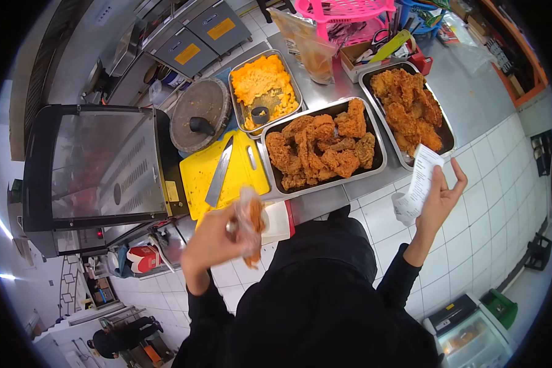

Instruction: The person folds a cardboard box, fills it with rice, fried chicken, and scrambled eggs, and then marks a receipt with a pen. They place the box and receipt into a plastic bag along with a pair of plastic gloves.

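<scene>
My left hand (213,240) is closed on a piece of fried chicken (252,236), with clear crinkled plastic between the fingers and the meat. Below that hand, at the counter's edge, is a white paper box (277,222), partly hidden. Pinched in my right hand (437,199) is a printed paper receipt (424,170), whose lower end curls. A steel tray of fried chicken (325,147) lies between the two hands. Close beyond the receipt, a second tray (451,142) holds more fried pieces. A knife (221,172) rests on the yellow cutting board (196,168).
Behind the board stand a stone mortar (196,126) with a dark pestle and a tray of orange-yellow food (264,83). A black glass-sided cabinet (104,165) is at left. At the back sits a pink basket (343,9). Another person (126,337) is far off, lower left.
</scene>
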The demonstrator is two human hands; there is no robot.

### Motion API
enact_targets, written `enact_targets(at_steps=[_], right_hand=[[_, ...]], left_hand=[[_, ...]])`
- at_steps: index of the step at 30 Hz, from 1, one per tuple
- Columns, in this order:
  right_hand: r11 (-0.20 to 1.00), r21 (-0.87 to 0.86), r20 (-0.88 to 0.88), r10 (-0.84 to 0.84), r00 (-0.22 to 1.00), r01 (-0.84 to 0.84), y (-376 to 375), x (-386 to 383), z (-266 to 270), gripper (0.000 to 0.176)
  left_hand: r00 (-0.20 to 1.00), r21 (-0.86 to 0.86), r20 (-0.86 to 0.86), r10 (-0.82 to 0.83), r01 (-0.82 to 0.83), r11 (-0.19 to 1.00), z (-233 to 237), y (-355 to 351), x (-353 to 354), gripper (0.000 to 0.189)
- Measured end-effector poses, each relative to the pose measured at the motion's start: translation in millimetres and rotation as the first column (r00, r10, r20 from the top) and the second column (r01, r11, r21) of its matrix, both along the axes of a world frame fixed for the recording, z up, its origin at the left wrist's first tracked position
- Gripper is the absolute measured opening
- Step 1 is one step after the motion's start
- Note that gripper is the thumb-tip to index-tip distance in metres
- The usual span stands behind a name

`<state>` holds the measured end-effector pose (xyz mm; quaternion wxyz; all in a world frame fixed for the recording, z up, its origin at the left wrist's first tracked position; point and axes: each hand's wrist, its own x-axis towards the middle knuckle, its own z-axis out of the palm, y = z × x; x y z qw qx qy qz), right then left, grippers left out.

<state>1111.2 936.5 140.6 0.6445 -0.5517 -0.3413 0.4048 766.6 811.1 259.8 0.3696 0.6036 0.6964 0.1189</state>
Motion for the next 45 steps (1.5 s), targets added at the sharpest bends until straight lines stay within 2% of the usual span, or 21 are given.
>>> enact_targets(at_steps=[2, 3, 5, 6, 8, 9, 11, 13, 15, 17, 19, 21, 23, 28, 31, 33, 37, 39, 42, 44, 45], right_hand=[[0.999, 0.022, -0.018, 0.035, 0.999, -0.035, 4, -16, 0, 0.038], [0.997, 0.045, -0.037, 0.063, 0.997, -0.061, 6, -24, 1, 0.038], [0.994, 0.033, -0.024, 0.108, 0.994, -0.107, 7, -36, 4, 0.038], [0.983, 0.039, -0.017, 0.181, 0.983, -0.181, 7, -42, 6, 0.038], [0.96, 0.056, -0.019, 0.277, 0.961, -0.276, 6, -54, 10, 0.036], [0.954, 0.091, -0.024, 0.29, 0.957, -0.287, 7, -60, 5, 0.035], [0.923, 0.047, -0.055, 0.385, 0.921, -0.383, 1, -69, 19, 0.036], [0.927, 0.081, -0.031, 0.37, 0.928, -0.367, 0, -77, 19, 0.037], [0.881, 0.066, -0.053, 0.472, 0.88, -0.469, -3, -82, 30, 0.038], [0.89, 0.096, 0.014, 0.447, 0.894, -0.446, -4, -89, 31, 0.037], [0.858, 0.09, -0.004, 0.509, 0.861, -0.506, -8, -94, 37, 0.038], [0.866, 0.121, 0.009, 0.487, 0.873, -0.484, -12, -102, 38, 0.038], [0.867, 0.138, 0.007, 0.482, 0.876, -0.478, -15, -107, 39, 0.038], [0.864, 0.144, 0.022, 0.485, 0.874, -0.483, -24, -115, 39, 0.038], [0.886, 0.129, 0.081, 0.438, 0.895, -0.445, -26, -119, 41, 0.038], [0.909, 0.094, 0.018, 0.407, 0.913, -0.407, -25, -122, 43, 0.037], [0.935, 0.066, 0.06, 0.344, 0.937, -0.348, -22, -126, 42, 0.037], [0.957, 0.089, 0.074, 0.269, 0.96, -0.275, -20, -131, 40, 0.036], [0.973, 0.047, 0.067, 0.221, 0.973, -0.225, -17, -137, 40, 0.035], [0.983, 0.029, 0.091, 0.177, 0.98, -0.18, -15, -141, 34, 0.035], [0.99, 0.01, 0.112, 0.14, 0.984, -0.142, -14, -143, 31, 0.035]], left_hand=[[0.985, -0.188, -0.169, 0.038, -0.07, 0.98, -41, -41, -3, 0.067], [0.98, -0.287, -0.155, 0.129, -0.169, 0.943, -58, -45, 6, 0.065], [0.925, -0.208, -0.353, 0.14, -0.224, 0.952, -117, -58, 5, 0.063], [0.928, -0.211, -0.347, 0.14, -0.222, 0.952, -137, -54, 6, 0.063], [0.826, 0.008, -0.446, 0.344, -0.38, 0.925, -170, -40, 11, 0.059], [0.834, 0.009, -0.432, 0.342, -0.375, 0.927, -183, -36, 12, 0.059], [0.786, 0.227, -0.479, 0.392, -0.321, 0.92, -197, -28, 15, 0.059], [0.792, 0.23, -0.479, 0.378, -0.303, 0.925, -193, -35, 13, 0.054], [0.905, 0.108, -0.306, 0.295, -0.274, 0.955, -158, -41, 5, 0.056], [0.937, -0.076, -0.164, 0.31, -0.325, 0.943, -99, -44, -7, 0.053], [0.902, -0.132, -0.115, 0.415, -0.428, 0.894, -27, -34, -20, 0.045], [0.793, 0.277, 0.086, 0.602, -0.6, 0.751, -37, -49, -71, 0.034], [0.678, 0.52, -0.227, 0.699, -0.523, 0.675, -16, -27, -92, 0.032], [0.566, 0.577, -0.347, 0.748, -0.499, 0.646, -96, 6, -198, 0.028], [0.606, 0.507, -0.259, 0.752, -0.577, 0.64, -116, 35, -215, 0.041], [0.683, 0.462, -0.207, 0.7, -0.563, 0.685, -130, 62, -218, 0.048], [0.886, 0.43, -0.22, 0.409, -0.288, 0.856, -138, 145, -177, 0.047], [0.883, 0.365, -0.395, 0.253, -0.102, 0.925, -130, 185, -145, 0.043], [0.848, 0.251, -0.496, 0.187, -0.066, 0.966, -163, 245, -125, 0.047], [0.797, 0.066, -0.579, 0.172, -0.165, 0.984, -183, 277, -119, 0.055], [0.8, 0.067, -0.576, 0.168, -0.159, 0.985, -192, 284, -120, 0.055]])
